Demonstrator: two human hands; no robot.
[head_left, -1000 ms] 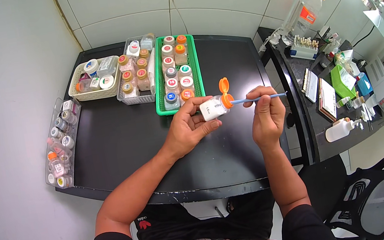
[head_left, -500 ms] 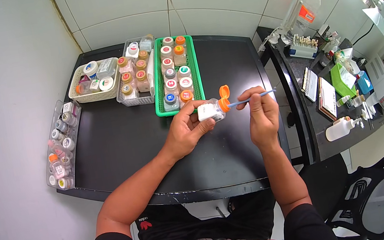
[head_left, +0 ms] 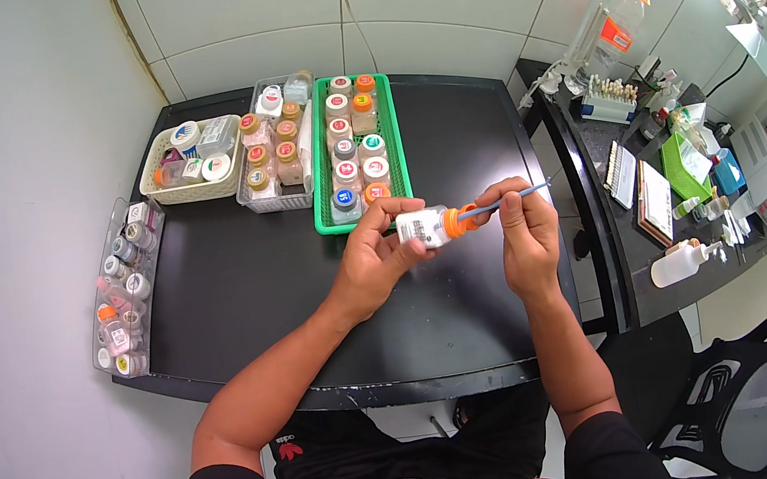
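Note:
My left hand [head_left: 375, 259] is closed around a small clear bottle [head_left: 423, 229] with a white label and an orange collar. The bottle lies tilted on its side above the black table, mouth toward my right hand. Its orange flip cap [head_left: 470, 216] is swung up beside my right fingers. In my right hand [head_left: 523, 236], a thin blue stick [head_left: 531, 189] is pinched between thumb and fingers. One end of this stick reaches the bottle's mouth, and the other points off to the right. Whether its tip is inside the bottle I cannot tell.
Behind my left hand stands a green basket [head_left: 319, 212] of capped bottles. To its left are a clear bin [head_left: 279, 201] of bottles, a cream basket [head_left: 198, 191] and a long clear tray [head_left: 135, 374]. A side desk on the right holds a white pump bottle [head_left: 677, 264] and notebooks [head_left: 653, 199].
The bottle has turned in my left hand, so its label shows differently. Its orange flip cap has swung from standing up to lying toward my right fingers. Both hands stay nearly in place.

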